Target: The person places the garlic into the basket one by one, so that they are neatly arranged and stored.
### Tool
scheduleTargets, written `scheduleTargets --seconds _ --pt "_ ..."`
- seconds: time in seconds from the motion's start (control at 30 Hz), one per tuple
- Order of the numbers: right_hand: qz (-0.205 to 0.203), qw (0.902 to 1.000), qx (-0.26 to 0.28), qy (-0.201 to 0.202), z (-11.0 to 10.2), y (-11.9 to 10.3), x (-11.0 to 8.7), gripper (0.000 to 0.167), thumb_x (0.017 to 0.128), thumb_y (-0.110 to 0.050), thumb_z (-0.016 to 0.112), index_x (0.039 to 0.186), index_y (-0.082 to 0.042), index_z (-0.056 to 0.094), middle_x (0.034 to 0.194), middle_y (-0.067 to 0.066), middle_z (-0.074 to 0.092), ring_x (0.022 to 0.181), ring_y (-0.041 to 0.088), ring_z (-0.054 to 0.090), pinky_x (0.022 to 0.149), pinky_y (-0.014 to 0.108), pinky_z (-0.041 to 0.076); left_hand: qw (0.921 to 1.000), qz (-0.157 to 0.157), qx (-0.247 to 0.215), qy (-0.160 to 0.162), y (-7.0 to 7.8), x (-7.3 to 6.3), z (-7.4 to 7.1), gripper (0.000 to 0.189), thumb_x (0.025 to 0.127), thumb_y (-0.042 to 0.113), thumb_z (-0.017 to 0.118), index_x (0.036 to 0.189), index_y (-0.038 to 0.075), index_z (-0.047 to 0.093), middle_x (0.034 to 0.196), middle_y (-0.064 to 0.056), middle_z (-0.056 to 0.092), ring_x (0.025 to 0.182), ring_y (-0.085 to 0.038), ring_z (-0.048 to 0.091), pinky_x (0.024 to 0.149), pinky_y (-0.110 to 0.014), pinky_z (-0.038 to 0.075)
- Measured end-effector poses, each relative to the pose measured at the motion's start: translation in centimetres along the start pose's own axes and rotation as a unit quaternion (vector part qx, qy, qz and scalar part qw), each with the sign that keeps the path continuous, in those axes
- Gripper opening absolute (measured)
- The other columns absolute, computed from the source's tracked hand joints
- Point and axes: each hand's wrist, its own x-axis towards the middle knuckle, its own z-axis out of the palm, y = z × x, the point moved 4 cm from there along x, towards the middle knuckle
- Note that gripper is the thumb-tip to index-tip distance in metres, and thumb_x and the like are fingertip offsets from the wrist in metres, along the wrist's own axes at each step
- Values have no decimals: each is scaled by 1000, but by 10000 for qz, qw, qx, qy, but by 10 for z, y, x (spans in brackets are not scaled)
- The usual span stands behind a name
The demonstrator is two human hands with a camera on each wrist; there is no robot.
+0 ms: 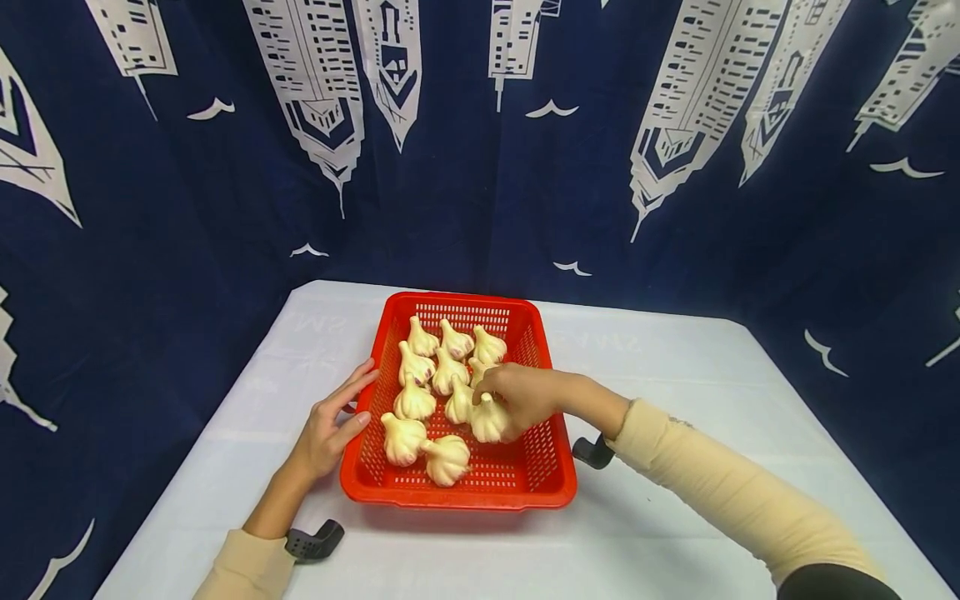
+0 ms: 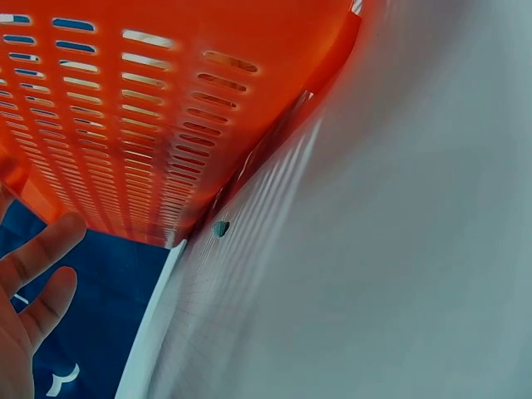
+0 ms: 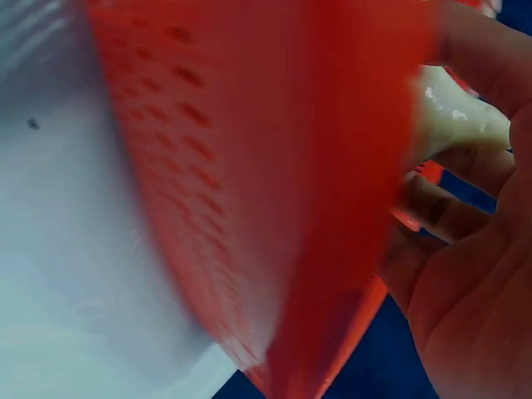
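A red plastic basket (image 1: 459,497) with slotted walls holds several garlic bulbs (image 1: 403,439), set loosely in rows. My right hand (image 1: 527,397) reaches over the basket's right wall, fingers curled around a garlic bulb (image 1: 490,419) in the right part of the basket. The right wrist view shows part of that pale bulb (image 3: 459,115) between the fingers, with the blurred red wall hiding the rest. At the left rim, my left hand (image 1: 324,435) touches the basket with straight, spread fingers. Its thumb and some fingers (image 2: 51,249) appear beside the slotted wall in the left wrist view.
The basket stands on a white-covered table (image 1: 675,392). Behind and around the table hangs a dark blue cloth (image 1: 480,217) with white building and bird prints. Dark wrist-worn devices (image 1: 315,542) sit at both wrists.
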Motion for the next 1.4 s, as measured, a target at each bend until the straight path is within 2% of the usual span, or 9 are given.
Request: scheduleTargets --seconds 0.2,0.37,0.53,0.73,0.97,1.17,1.4 --pt "254 9979 122 -581 20 2 5 51 68 -15 90 113 -10 66 99 -6 62 84 11 53 77 24 47 10000 30 -64 -30 1 0 2 54 85 6 57 138 0 55 150 -16 44 128 -13 50 76 -26 45" --pt "126 9973 83 -717 34 2 6 50 66 -15 92 108 -10 66 98 -7 62 84 9 53 81 24 47 9999 95 -40 -56 3 1 5 54 84 5 58 138 -1 55 150 -18 45 129 -15 49 76 -25 45" --pt "-57 9981 -87 -601 37 -2 4 49 66 -15 91 107 -10 65 104 -4 63 92 9 54 87 25 47 10000 30 -6 -55 3 2 5 54 86 8 56 139 0 54 151 -14 44 128 -13 50 76 -26 46" --pt "-159 9983 -241 -511 37 -3 2 52 68 -16 89 114 -10 65 110 0 63 100 12 56 90 25 47 10000 -1 14 -5 2 2 4 54 86 8 55 139 1 54 151 -14 44 126 -11 50 76 -25 46" --pt "-238 9990 -77 -369 30 -5 -1 53 70 -17 88 117 -10 66 108 0 64 99 14 57 88 25 47 10000 -9 -24 -14 2 -1 5 54 86 8 55 139 -1 54 151 -14 44 129 -10 48 76 -26 45" --pt "-70 9997 181 -177 17 -4 -10 56 71 -23 89 120 -9 66 113 2 65 105 18 59 93 30 47 9999 17 -101 -71 5 1 8 54 86 8 55 139 0 54 151 -15 43 129 -13 49 77 -26 45" --pt "36 9997 129 197 5 -3 -21 58 74 -30 87 121 -6 66 118 5 67 111 21 59 97 37 46 9998 40 -181 -90 3 2 7 54 86 8 55 139 0 54 151 -15 43 128 -13 49 77 -26 45"
